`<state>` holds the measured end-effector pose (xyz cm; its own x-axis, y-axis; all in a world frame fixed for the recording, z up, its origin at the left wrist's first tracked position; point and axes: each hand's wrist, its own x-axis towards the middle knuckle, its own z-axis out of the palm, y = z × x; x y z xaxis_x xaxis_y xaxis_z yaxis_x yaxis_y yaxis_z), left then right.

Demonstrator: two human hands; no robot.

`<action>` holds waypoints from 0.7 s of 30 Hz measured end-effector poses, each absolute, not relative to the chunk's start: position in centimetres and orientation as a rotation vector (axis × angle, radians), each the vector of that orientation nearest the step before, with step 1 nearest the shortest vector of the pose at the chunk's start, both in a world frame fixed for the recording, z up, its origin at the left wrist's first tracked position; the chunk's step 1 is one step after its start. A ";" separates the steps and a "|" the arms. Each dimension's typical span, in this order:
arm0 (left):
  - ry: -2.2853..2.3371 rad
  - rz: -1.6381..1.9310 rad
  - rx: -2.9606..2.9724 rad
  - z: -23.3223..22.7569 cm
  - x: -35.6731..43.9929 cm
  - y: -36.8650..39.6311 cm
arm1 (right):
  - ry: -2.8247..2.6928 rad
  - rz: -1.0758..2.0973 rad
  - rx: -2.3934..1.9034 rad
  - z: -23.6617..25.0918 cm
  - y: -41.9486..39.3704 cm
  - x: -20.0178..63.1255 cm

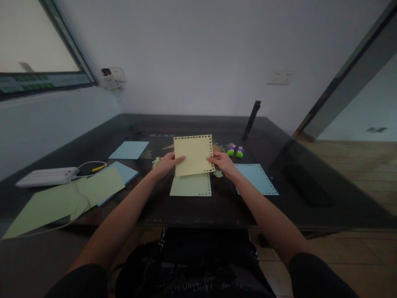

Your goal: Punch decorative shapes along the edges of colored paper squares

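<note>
Between my two hands is a yellow sheet of paper (194, 154) with small shapes punched along its top, right side and lower right corner. My left hand (167, 163) pinches its left edge, thumb on the front. On the right edge, my right hand (223, 162) grips it the same way. Below and partly behind it, a pale green sheet (190, 186) with punched holes lies on the dark table. A light blue sheet (257, 179) with punched edges rests under my right forearm. Several small purple and green craft punches (235, 151) stand beyond my right hand.
Plain blue paper (132, 150) lies at the back left. Green sheets (62, 203), more blue paper (125, 171), a white power strip (46, 177) and a loose cable cover the left side. A black upright stand (252, 120) and a dark flat object (307, 184) are right.
</note>
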<state>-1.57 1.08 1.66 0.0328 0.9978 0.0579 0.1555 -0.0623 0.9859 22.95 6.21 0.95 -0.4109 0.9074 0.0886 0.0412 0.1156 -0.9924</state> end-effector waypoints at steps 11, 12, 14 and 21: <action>1.430 1.023 1.562 1.6 -1.7 1.1 | -1.628 1.308 -0.921 0.6 6.6 23.0; 1.433 1.027 1.564 1.5 -1.7 1.2 | -1.625 1.298 -0.915 0.6 6.7 23.0; 1.457 1.051 1.548 1.4 -1.9 1.4 | -1.612 1.260 -0.919 0.5 6.9 23.0; 1.405 1.316 1.375 1.2 -2.4 1.7 | -1.649 1.160 -1.015 0.3 8.1 23.3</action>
